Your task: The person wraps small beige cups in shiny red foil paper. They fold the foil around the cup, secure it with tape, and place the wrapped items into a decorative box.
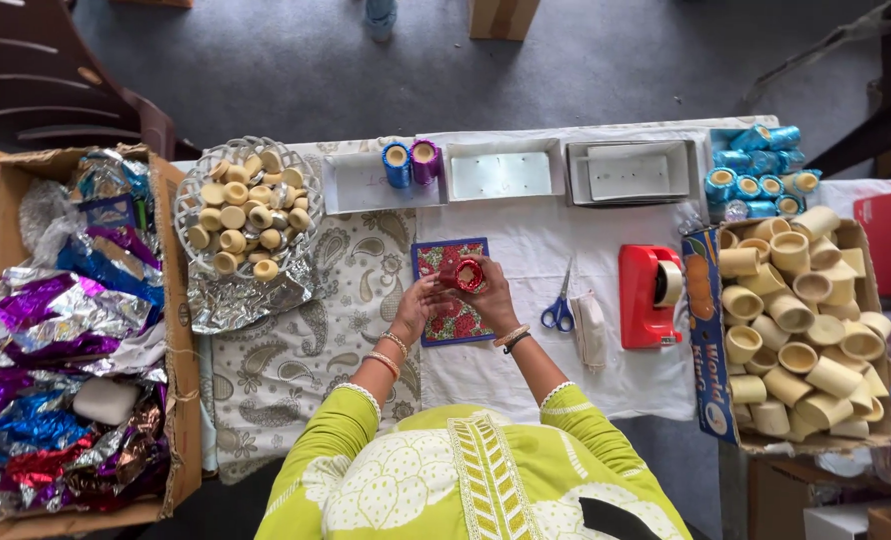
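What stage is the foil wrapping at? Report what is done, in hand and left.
Done: a blue roll and a purple roll stand in the white tray, and blue-wrapped rolls are piled at the far right. In hand: left hand and right hand hold a red-foiled roll. Left: a box of bare cream rolls.

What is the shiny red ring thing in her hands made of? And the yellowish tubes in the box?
The red ring looks wrapped in metallic foil: it glints and crinkles. The plain tubes look like matte cardboard or plastic, cream and dull; hard to tell which.
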